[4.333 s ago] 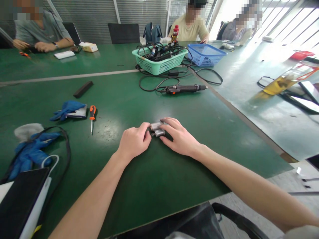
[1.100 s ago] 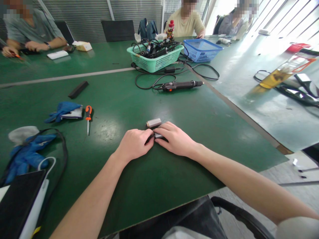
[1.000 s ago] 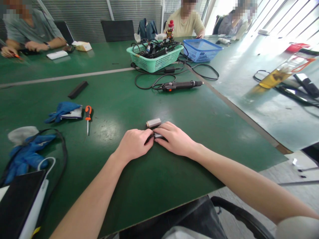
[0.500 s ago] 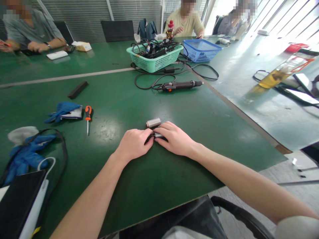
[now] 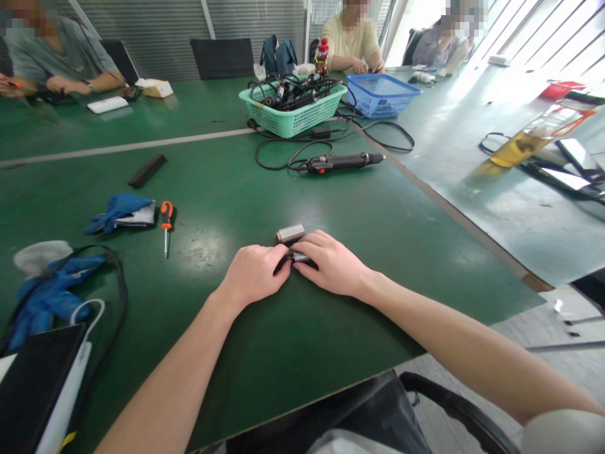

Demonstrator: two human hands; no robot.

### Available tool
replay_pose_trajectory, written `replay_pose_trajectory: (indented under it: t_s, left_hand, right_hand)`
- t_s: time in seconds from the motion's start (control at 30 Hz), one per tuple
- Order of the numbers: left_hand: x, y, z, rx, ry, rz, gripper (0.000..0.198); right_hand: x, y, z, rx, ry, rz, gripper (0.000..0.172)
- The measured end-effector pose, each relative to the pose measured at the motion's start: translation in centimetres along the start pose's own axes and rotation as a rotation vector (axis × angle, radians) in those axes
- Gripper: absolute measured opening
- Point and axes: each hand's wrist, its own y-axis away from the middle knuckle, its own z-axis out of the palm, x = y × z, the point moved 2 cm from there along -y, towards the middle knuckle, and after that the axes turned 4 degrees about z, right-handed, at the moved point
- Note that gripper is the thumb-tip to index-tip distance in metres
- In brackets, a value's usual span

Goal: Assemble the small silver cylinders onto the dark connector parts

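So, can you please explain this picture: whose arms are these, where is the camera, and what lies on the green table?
There is no machine here. The camera sits on a person's head and looks down, so both bare arms are that person's own. The left hand and the right hand meet on the green table and pinch a small dark part between their fingertips. A grey metal piece lies loose just beyond them. To the left lie an orange-handled screwdriver and blue gloves; further back, a power screwdriver and a green basket of cables. Other people sit at the far side.
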Motion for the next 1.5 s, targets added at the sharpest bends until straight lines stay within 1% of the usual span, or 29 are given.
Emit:
replay_pose_trajectory:
  t_s: [1.23,1.5]
  left_hand:
    - [0.01,-0.01,0.0,-0.029,0.0,-0.021,0.022]
    - [0.13,-0.12,-0.17,-0.045,0.001,-0.047,0.022]
  right_hand:
    - [0.01,-0.04,0.0,-0.001,0.019,0.018,0.026]
    - [0.1,0.01,0.1,-0.001,0.015,0.019,0.025]
